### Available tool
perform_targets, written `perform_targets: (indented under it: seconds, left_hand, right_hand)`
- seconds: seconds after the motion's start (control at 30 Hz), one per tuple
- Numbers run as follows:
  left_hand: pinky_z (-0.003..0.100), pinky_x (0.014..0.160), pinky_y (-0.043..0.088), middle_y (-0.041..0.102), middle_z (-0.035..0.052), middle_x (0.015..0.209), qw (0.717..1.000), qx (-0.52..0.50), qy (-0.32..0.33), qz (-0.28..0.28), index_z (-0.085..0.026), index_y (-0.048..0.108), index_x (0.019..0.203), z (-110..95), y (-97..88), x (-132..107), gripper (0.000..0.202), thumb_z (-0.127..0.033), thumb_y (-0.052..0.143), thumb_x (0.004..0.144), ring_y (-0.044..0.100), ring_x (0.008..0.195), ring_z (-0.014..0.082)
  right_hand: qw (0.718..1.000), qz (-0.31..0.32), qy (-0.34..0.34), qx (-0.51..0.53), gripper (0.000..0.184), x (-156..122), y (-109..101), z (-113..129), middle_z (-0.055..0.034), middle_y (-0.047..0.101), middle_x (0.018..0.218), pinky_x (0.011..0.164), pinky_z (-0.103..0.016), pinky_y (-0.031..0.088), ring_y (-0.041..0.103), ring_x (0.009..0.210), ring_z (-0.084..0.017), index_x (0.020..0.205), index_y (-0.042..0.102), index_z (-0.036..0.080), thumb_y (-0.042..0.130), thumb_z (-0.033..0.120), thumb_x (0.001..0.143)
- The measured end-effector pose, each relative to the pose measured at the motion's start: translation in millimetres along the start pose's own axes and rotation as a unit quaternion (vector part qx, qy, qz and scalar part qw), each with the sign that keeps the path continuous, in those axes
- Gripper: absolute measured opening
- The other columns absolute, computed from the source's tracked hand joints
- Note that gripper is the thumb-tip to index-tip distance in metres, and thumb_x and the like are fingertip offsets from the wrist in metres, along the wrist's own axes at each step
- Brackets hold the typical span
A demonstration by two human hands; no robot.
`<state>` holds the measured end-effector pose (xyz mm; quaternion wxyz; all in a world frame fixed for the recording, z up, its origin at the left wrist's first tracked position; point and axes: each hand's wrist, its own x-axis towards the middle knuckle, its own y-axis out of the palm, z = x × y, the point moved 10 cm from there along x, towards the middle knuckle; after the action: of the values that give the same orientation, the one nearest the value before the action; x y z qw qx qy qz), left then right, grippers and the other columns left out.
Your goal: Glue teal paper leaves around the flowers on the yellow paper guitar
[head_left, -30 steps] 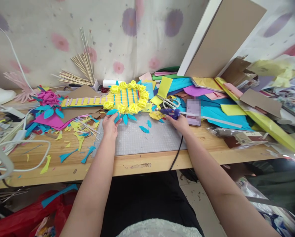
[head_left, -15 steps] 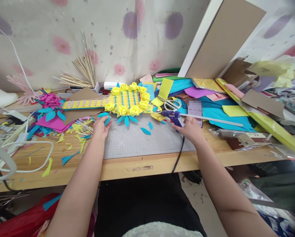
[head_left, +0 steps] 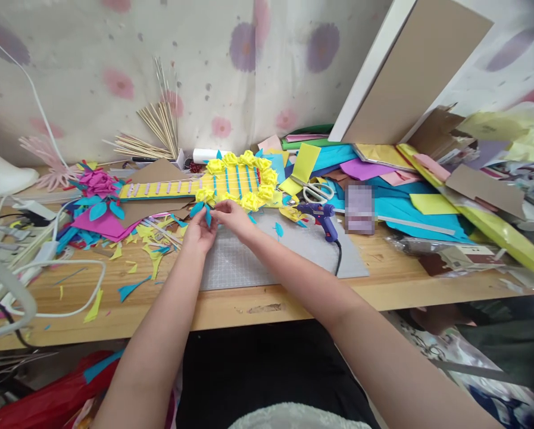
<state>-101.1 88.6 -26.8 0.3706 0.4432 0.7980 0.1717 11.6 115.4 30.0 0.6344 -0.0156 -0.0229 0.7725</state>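
Observation:
Blue paper leaves [head_left: 208,215] are pinched in my left hand [head_left: 199,233], just below the body of a yellow paper guitar [head_left: 159,189]. My right hand [head_left: 231,218] meets it there, its fingers closed by the same leaves; what exactly sits between those fingertips is hidden. Yellow paper roses [head_left: 250,201] ring the guitar's body, and a magenta paper flower [head_left: 99,183] with blue leaves decorates the far end of its neck. On the grey cutting mat [head_left: 249,268] rests a blue glue gun [head_left: 324,215], untouched, with a loose blue leaf [head_left: 278,229] to its left.
White-handled scissors [head_left: 319,192] lie behind the glue gun, and a phone [head_left: 359,208] stands right of it. Coloured paper sheets fill the back right. Paper scraps [head_left: 155,238] and white cables [head_left: 101,280] cover the left. Bamboo sticks [head_left: 159,131] stand at the back.
My right hand has let go of the glue gun, leaving it on the mat, and moved left to my left hand. The left hand still holds blue leaf paper.

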Motion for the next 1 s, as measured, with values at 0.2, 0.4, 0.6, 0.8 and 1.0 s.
perform_targets:
  seconds: [0.2,0.4,0.6,0.8,1.0]
  left_hand:
    - [0.019,0.060,0.049,0.068,0.0006,0.073,0.998,0.039,0.036,-0.021,-0.020,0.061,0.070,-4,-3.5,5,0.009,-0.012,0.063,0.073,0.065,0.080,0.0130]
    - [0.020,0.060,0.049,0.068,0.0011,0.075,0.997,0.054,0.037,0.030,-0.020,0.061,0.070,-3,3.1,4,0.010,-0.013,0.068,0.067,0.065,0.080,0.0135]
    - [0.026,0.068,0.049,0.068,0.0025,0.082,0.970,0.214,0.099,0.058,-0.020,0.058,0.082,-25,1.2,1,0.017,-0.016,0.062,0.066,0.063,0.077,0.0146]
    - [0.042,0.089,0.042,0.065,0.0072,0.095,0.592,0.645,0.477,0.078,-0.022,0.053,0.092,-73,47.3,-24,0.028,-0.016,0.065,0.067,0.056,0.099,0.0263]
    - [0.043,0.090,0.039,0.062,0.0148,0.104,0.376,0.739,0.538,0.152,-0.017,0.054,0.103,-46,78.4,-16,0.029,-0.016,0.057,0.074,0.053,0.104,0.0305]
  right_hand:
    - [0.995,-0.069,0.056,0.051,0.013,14,15,-22,-0.0002,0.063,0.083,0.081,-0.032,0.050,0.062,0.082,-0.014,0.077,0.050,0.020,0.062,0.021,0.072]
    - [0.993,-0.111,0.036,0.022,0.010,6,6,-21,0.0004,0.060,0.079,0.078,-0.029,0.048,0.060,0.077,-0.014,0.075,0.048,0.022,0.058,0.022,0.076]
    - [0.986,-0.161,-0.006,0.038,0.014,4,-22,-13,0.0013,0.058,0.080,0.072,-0.025,0.047,0.059,0.074,-0.012,0.082,0.042,0.022,0.055,0.025,0.077]
    - [0.982,-0.159,-0.014,-0.101,0.022,-2,-58,-8,0.0060,0.055,0.071,0.070,-0.026,0.043,0.057,0.071,-0.013,0.080,0.036,0.024,0.057,0.024,0.073]
    - [0.964,-0.099,0.010,-0.248,0.022,-12,-48,-6,0.0040,0.060,0.075,0.070,-0.027,0.040,0.057,0.074,-0.015,0.079,0.036,0.023,0.057,0.023,0.072]
